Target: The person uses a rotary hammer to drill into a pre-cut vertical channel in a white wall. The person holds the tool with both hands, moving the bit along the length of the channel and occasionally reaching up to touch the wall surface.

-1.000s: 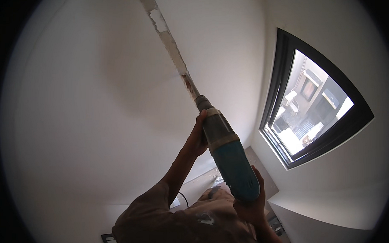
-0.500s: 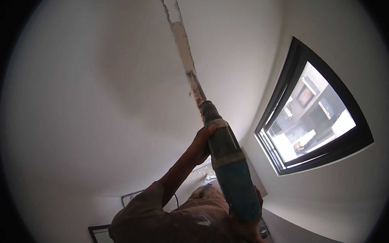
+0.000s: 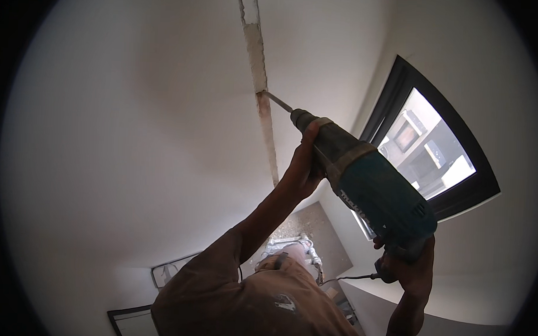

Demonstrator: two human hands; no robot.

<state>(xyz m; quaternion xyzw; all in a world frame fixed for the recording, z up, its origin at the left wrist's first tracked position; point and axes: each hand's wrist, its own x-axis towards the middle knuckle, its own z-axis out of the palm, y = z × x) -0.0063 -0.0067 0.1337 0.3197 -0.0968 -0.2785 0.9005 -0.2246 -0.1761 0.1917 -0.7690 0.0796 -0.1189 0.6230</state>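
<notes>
The person's left hand (image 3: 307, 162) wraps around the dark front barrel of a long teal-and-grey power hammer (image 3: 382, 192), while the right hand (image 3: 417, 269) is clenched around its rear handle, some fingers hidden. The tool slants up and leftward in front of a black-framed window (image 3: 481, 160); its slim metal chisel bit (image 3: 279, 102) meets a narrow, rough-edged channel (image 3: 257, 55) in the smooth white wall (image 3: 175, 129). A dark power cable (image 3: 355, 277) trails from beside the handle.
</notes>
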